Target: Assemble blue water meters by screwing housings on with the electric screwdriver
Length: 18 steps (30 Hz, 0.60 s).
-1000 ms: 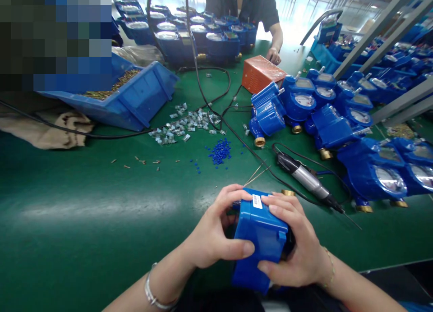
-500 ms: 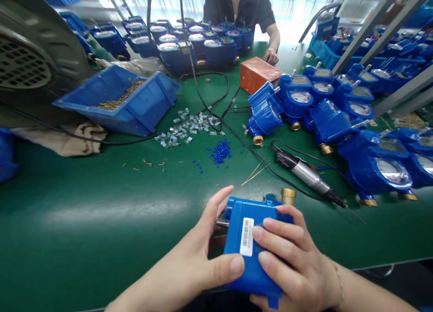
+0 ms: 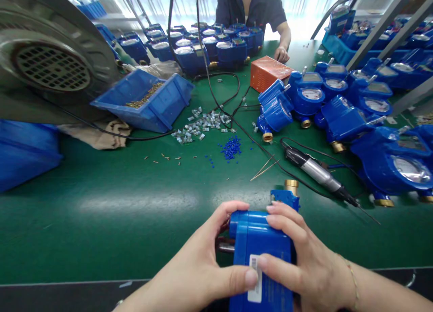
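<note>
Both my hands grip one blue water meter (image 3: pixel 262 244) at the near edge of the green table (image 3: pixel 101 222). My left hand (image 3: pixel 199 267) wraps its left side, thumb pressed on the white barcode label (image 3: pixel 255 280). My right hand (image 3: pixel 304 262) closes over its right side, fingers lying across the top. A brass fitting (image 3: pixel 291 185) sticks out at the meter's far end.
An electric screwdriver (image 3: pixel 318 172) with its cable lies to the right, beside many blue meters (image 3: pixel 341 118). Small blue beads (image 3: pixel 232 148), metal clips (image 3: pixel 203 125), a blue bin of brass parts (image 3: pixel 149 102), an orange box (image 3: pixel 269 72). A person's hand (image 3: pixel 281 55) rests across the table. A fan (image 3: pixel 50 64) stands left.
The meter has been turned in my hands, so the label now faces me at its near end. My view has shifted left and down a little.
</note>
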Available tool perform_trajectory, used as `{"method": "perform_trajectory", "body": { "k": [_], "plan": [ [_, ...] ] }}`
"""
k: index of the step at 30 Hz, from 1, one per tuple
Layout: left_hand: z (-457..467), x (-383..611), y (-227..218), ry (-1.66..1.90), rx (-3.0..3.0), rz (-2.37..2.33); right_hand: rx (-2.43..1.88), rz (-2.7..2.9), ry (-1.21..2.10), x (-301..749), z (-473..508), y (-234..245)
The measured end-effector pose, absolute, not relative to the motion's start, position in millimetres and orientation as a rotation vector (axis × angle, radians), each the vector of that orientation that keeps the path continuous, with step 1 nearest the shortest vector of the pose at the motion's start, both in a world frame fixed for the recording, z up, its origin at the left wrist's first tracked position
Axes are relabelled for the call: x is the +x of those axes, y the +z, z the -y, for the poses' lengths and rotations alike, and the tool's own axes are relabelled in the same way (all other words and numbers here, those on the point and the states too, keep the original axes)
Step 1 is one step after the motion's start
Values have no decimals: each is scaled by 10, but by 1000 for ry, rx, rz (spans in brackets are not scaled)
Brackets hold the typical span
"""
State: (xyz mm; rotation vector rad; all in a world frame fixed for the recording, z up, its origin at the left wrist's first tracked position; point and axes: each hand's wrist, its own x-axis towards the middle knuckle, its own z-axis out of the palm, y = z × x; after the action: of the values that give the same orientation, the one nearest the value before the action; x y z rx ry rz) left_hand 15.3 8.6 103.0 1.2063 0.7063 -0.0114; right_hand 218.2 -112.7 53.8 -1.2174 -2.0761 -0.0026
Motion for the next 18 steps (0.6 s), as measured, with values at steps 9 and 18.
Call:
{"method": "perform_trajectory", "body": {
  "k": [9,18],
  "plan": [
    [-34,41,873,52,1296,-718,-1191,1876,163,2085,1135,537],
    [1,-25,801,131,1416,-695,-1097,1976,296,2203,1175,507]
  ]
}}
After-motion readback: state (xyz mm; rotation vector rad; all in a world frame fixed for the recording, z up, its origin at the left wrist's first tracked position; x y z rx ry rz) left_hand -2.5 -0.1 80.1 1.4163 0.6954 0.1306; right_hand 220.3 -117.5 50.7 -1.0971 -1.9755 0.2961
